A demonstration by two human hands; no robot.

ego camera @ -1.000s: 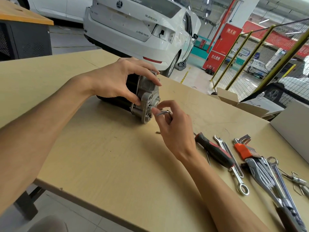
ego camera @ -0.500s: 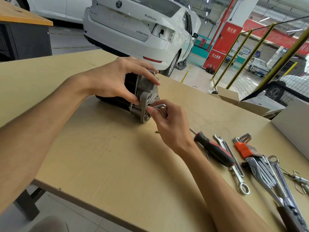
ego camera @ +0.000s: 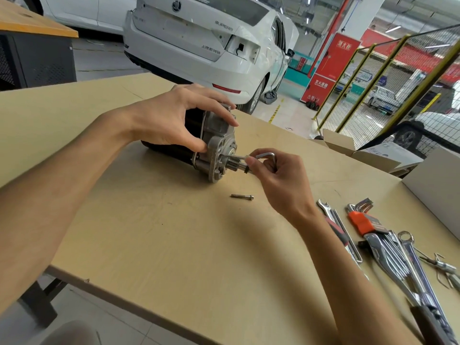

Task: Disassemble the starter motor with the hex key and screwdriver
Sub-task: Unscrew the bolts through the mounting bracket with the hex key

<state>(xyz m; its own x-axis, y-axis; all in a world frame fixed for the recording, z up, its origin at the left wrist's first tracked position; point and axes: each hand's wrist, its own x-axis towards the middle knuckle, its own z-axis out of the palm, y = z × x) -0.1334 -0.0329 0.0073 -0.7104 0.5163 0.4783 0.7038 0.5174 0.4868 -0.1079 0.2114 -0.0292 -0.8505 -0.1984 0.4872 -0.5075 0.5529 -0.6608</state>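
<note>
1. The right hand pinches the L-shaped steel hex key between thumb and curled fingers, its bent end arching over the knuckles and its straight end pointing at the motor's face.
2. The left hand clamps the starter motor from above, fingers spread over the top of the housing and thumb pressed on the near side.
3. The starter motor lies on its side on the table, around the 12 o'clock part of the tabletop. Its front is a rough, grey cast-metal flange with a short stub sticking out; behind it is a smooth black cylinder.
4. A loose bolt, slim and dull metal, lies flat on the wood at 6 o'clock from the motor, just apart from both hands.
5. At 4 o'clock from the right hand, past the wrist, lies a spread of tools: a shiny open-ended spanner, a hex key set in an orange holder, and a bundle of polished chrome spanners.
6. The table is pale, smooth plywood. A white car stands beyond its far edge.
</note>
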